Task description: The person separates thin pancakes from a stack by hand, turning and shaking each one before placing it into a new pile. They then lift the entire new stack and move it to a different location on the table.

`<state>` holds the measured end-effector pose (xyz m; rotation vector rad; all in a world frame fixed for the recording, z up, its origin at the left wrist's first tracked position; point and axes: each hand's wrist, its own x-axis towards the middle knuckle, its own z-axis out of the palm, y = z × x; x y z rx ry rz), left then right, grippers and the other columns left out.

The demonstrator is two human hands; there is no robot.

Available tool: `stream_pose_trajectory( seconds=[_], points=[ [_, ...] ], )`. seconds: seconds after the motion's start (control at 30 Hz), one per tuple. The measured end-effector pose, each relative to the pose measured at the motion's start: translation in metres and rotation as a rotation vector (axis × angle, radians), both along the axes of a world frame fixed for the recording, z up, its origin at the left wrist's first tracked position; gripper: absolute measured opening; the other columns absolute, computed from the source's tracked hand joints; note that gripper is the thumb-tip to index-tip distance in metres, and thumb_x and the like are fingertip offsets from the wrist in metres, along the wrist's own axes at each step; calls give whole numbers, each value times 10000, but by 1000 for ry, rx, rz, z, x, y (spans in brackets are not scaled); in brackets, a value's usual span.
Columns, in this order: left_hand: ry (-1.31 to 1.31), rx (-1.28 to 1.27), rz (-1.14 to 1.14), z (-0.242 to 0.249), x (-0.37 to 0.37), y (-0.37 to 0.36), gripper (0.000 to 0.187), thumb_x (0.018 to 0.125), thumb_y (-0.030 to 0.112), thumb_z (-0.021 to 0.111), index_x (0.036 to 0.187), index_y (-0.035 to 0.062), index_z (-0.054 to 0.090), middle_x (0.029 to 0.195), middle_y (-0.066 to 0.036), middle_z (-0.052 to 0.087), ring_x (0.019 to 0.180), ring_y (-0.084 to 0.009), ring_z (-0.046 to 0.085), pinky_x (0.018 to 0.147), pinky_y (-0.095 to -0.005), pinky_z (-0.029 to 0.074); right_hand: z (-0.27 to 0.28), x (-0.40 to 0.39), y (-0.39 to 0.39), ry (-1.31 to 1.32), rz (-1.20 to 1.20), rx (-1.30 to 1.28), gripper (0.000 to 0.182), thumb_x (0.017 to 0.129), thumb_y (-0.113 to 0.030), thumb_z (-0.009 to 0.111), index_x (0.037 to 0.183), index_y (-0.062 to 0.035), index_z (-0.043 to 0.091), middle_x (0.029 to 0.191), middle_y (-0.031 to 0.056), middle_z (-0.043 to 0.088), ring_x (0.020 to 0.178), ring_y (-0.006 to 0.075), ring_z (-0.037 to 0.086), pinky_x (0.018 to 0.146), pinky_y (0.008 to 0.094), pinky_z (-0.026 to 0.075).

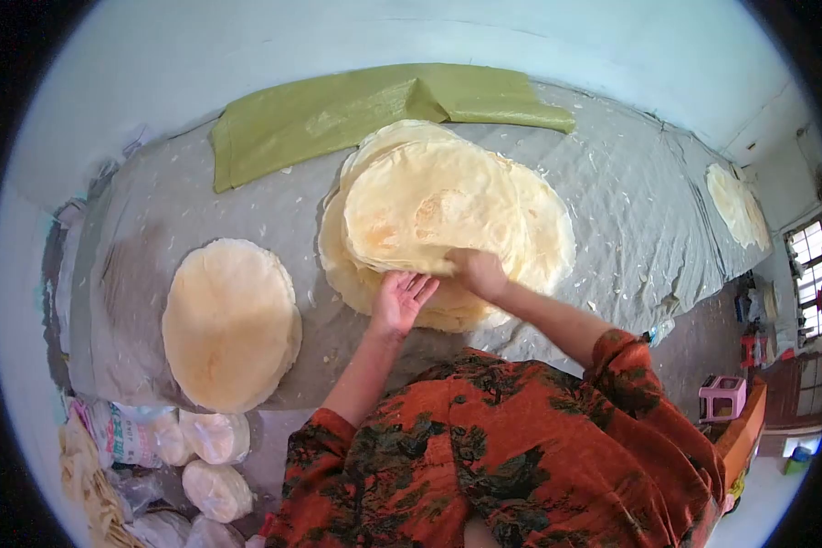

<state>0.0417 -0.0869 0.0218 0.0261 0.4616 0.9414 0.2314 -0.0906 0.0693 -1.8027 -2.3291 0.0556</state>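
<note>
At centre, pale, brown-patched flatbreads (434,203)

Grey cloth (612,201) offers passage between large flatbread stack (429,183) and smaller stack (233,320); wider room right of large stack, flakes scattered. Green sheet (310,128) and wall (411,32) bound far side. Left hand (402,300), right hand (478,272) obstruct near edge.

A green sheet (320,123) lies by the wall (411,32) — pink stool (721,387), window (807,260) at right.
</note>
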Motion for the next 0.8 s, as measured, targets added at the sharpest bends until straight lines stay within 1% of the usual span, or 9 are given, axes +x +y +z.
stream_pose_trajectory(
  seconds=[0.03, 0.07, 0.13, 0.2, 0.27, 0.37, 0.43, 0.63, 0.8],
  points=[
    [1, -1, 2, 4, -2, -3, 211, 795, 73, 497, 1003, 58, 464, 1041, -114, 518, 947, -284, 548, 859, -458, 473, 2, 7, 21, -68, -167, -339, 240, 745, -281, 607, 912, -110, 632, 890, 141, 626, 836, 296, 608, 718, 436, 470],
    [330, 40, 95, 10, -6, -9, 201, 783, 57, 510, 979, 58, 463, 977, -100, 519, 853, -249, 552, 775, -404, 492, 12, 18, 47, 38, -164, -178, 170, 764, -273, 579, 812, -133, 663, 771, 156, 626, 749, 303, 618, 683, 448, 471],
    [827, 33, 287, 7, -18, -18, 205, 750, 0, 521, 933, 63, 455, 825, -61, 510, 640, -160, 525, 545, -273, 462, 73, 44, 110, -16, -109, -24, 200, 749, -267, 582, 782, -85, 657, 777, 164, 630, 731, 328, 608, 664, 430, 480],
    [824, 8, 267, 4, -32, -21, 197, 751, -1, 523, 924, 64, 452, 818, -61, 510, 629, -155, 519, 536, -268, 454, 182, 32, 114, 33, -155, 55, 176, 747, -207, 588, 769, -42, 646, 707, 187, 617, 645, 351, 603, 628, 432, 478],
    [810, -25, 249, -3, -40, -21, 190, 753, -1, 524, 915, 65, 450, 810, -60, 510, 618, -150, 512, 526, -263, 446, 235, 22, 99, 44, -81, 183, 163, 770, -177, 571, 808, -36, 645, 714, 179, 620, 672, 339, 610, 635, 422, 484],
    [788, 32, 227, -16, -39, -19, 293, 719, 9, 578, 973, 75, 449, 838, -62, 519, 685, -181, 543, 564, -301, 471, 228, 11, 54, -115, -65, 255, 155, 761, -114, 550, 864, -62, 652, 757, 151, 635, 676, 322, 615, 638, 411, 490],
    [757, -7, 274, -9, -38, -17, 293, 726, 1, 581, 981, 74, 456, 837, -54, 522, 697, -175, 542, 587, -302, 486, 160, 19, 28, -72, 82, 370, 209, 725, -78, 542, 899, -104, 655, 802, 113, 645, 675, 302, 620, 617, 398, 494],
    [858, 86, 227, -9, -39, -16, 301, 731, -20, 571, 984, 87, 449, 837, -53, 523, 756, -174, 550, 651, -325, 516, 20, 2, -21, -103, 78, -33, 153, 708, -64, 496, 779, -119, 619, 662, 109, 605, 629, 287, 615, 546, 411, 483],
    [867, -96, 250, 12, -28, -32, 244, 746, -5, 553, 966, 61, 469, 851, -72, 527, 777, -191, 556, 682, -374, 532, 31, 1, -19, -13, -24, -59, 103, 711, -81, 500, 740, -99, 597, 646, 127, 596, 618, 311, 604, 540, 429, 469]
  ],
)
